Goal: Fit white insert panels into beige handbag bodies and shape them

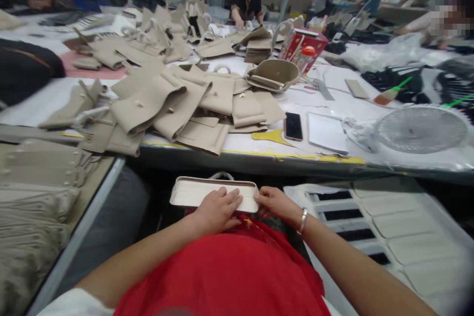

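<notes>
Bracing the bag (194, 195), the left hand (217, 207) lies spread; the right hand (273, 201) pinches its end, seemingly edge work needing firm support next.

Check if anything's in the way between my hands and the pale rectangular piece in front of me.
Nothing visible is. Your left hand lies on the pale rectangular piece, and your right hand has its fingers at the piece's right end.

A phone (293, 126) lies between a yellow piece (271, 136) and a white pad (327, 131).
</notes>
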Action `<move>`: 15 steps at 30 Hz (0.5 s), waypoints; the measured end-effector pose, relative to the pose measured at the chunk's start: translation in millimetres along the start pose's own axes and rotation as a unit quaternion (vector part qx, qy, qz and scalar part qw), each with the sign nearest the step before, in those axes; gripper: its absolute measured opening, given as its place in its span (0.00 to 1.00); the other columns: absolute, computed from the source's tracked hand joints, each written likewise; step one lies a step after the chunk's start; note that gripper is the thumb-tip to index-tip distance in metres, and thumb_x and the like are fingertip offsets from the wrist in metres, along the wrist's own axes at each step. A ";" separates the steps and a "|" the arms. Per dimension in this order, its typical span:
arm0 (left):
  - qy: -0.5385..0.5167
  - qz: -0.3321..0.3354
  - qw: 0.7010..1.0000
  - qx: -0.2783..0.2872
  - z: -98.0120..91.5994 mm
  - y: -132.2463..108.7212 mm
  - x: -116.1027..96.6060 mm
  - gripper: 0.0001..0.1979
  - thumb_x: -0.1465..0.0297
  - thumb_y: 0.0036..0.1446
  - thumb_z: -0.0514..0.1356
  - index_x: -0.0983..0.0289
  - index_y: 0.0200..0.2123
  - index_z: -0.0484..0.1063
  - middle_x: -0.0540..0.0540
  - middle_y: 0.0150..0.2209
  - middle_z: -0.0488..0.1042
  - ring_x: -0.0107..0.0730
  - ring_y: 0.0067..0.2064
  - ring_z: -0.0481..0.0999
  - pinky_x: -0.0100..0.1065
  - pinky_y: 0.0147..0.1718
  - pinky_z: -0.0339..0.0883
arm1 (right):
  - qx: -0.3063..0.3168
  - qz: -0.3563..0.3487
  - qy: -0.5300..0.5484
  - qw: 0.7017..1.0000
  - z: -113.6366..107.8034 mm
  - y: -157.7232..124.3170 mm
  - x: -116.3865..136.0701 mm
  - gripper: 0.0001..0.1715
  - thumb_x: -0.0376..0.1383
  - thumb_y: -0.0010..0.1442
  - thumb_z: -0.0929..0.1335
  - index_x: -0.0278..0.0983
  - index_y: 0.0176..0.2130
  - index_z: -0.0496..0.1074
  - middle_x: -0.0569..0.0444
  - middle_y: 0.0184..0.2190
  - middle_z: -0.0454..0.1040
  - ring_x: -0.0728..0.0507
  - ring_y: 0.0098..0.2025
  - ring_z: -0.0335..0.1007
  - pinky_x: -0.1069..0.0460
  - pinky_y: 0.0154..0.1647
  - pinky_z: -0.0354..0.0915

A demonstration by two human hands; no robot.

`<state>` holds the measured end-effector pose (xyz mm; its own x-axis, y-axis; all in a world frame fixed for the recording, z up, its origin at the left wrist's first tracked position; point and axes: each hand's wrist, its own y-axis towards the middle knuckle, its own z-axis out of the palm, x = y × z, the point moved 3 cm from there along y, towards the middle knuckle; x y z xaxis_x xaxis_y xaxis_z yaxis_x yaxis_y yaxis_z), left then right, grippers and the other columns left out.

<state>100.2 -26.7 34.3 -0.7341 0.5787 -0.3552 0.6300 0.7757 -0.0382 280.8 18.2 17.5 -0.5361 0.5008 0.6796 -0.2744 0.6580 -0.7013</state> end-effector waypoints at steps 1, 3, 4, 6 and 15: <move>-0.053 0.001 0.999 -0.009 -4.4 -4.8 5.0 0.30 0.55 0.53 0.56 0.64 0.56 0.60 0.63 0.57 0.62 0.47 0.48 0.65 0.45 0.46 0.61 | 0.009 0.013 -0.002 1.000 -1.1 -1.3 0.7 0.13 0.40 0.59 0.64 0.36 0.27 0.59 0.57 0.19 0.70 0.50 0.22 0.69 0.57 0.21 0.65; -0.180 -0.046 0.980 -0.073 -16.4 -22.3 26.6 0.29 0.56 0.54 0.56 0.61 0.57 0.57 0.61 0.55 0.64 0.40 0.48 0.66 0.39 0.45 0.63 | 0.037 0.040 0.009 0.998 -4.3 -1.5 -0.5 0.16 0.44 0.60 0.63 0.35 0.28 0.61 0.56 0.22 0.71 0.51 0.22 0.69 0.59 0.20 0.65; -0.240 -0.104 0.955 -0.137 -22.9 -35.6 43.4 0.26 0.57 0.55 0.54 0.60 0.56 0.58 0.59 0.52 0.65 0.37 0.46 0.67 0.36 0.43 0.64 | 0.059 0.052 0.021 0.997 -5.8 -0.5 -1.6 0.17 0.46 0.59 0.63 0.35 0.28 0.61 0.56 0.23 0.71 0.52 0.22 0.69 0.59 0.20 0.64; -0.351 -0.261 0.858 -0.270 -29.5 -69.4 82.9 0.18 0.59 0.57 0.53 0.61 0.47 0.63 0.56 0.44 0.69 0.30 0.41 0.69 0.29 0.36 0.65 | 0.109 0.078 0.047 0.990 -8.4 2.5 -3.3 0.19 0.48 0.58 0.64 0.34 0.30 0.63 0.55 0.23 0.71 0.52 0.21 0.68 0.60 0.18 0.64; -0.629 -0.385 0.667 -0.104 22.6 -110.4 152.7 0.23 0.51 0.44 0.61 0.64 0.25 0.58 0.44 0.18 0.59 0.19 0.18 0.60 0.22 0.16 0.54 | 0.202 0.157 0.058 0.965 -19.7 17.3 5.0 0.17 0.44 0.57 0.67 0.31 0.29 0.67 0.55 0.21 0.70 0.52 0.20 0.70 0.60 0.17 0.65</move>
<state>-75.7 -29.7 -36.9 0.0570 -0.5798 -0.8128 0.0429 0.8148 -0.5782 289.1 43.1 13.0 -0.5572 0.7143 0.4234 -0.4140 0.2030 -0.8874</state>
